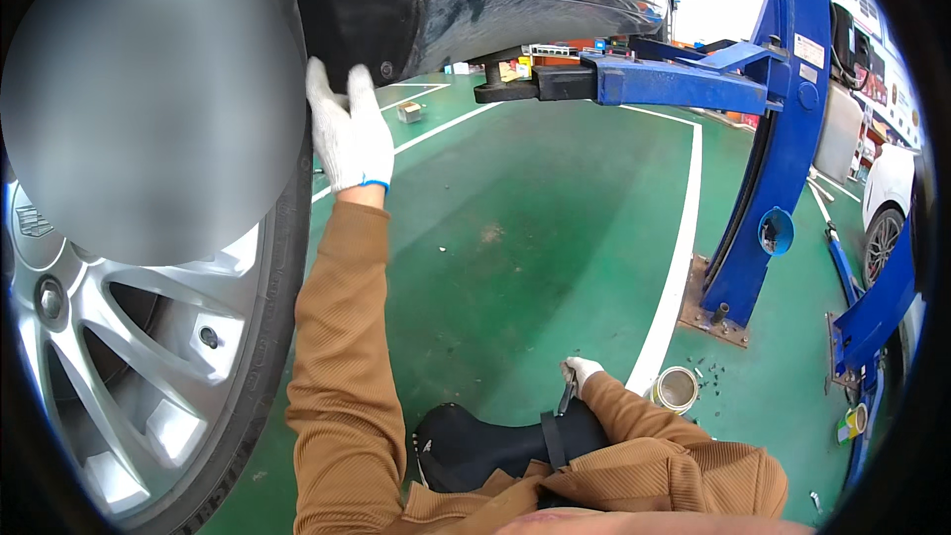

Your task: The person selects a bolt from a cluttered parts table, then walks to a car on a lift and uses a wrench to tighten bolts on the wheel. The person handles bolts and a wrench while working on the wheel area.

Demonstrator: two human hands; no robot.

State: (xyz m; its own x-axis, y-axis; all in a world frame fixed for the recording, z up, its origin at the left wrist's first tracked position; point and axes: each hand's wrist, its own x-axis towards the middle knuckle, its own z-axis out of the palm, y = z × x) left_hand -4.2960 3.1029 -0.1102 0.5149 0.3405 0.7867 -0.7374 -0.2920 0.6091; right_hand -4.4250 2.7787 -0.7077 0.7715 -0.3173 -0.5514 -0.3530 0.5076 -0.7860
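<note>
My left hand (352,139), in a white knitted glove, reaches up between the tyre (282,267) and the black wheel-arch liner (362,10). Its fingers are spread, with the tips against or just in front of the liner's lower edge. A round fastener (386,69) sits close to those fingertips. Low down by my knee, my right hand (582,370), also gloved, is closed round a slim dark metal tool (567,398); its exact kind does not show. The silver alloy wheel (109,337) fills the left side, partly covered by a grey blur.
A blue lift post (758,228) stands at right, its arm (684,82) reaching under the raised black car body (535,25). An open tin (676,389) stands by its base among scattered small dark bits. A small box (409,112) lies on the green floor (475,277).
</note>
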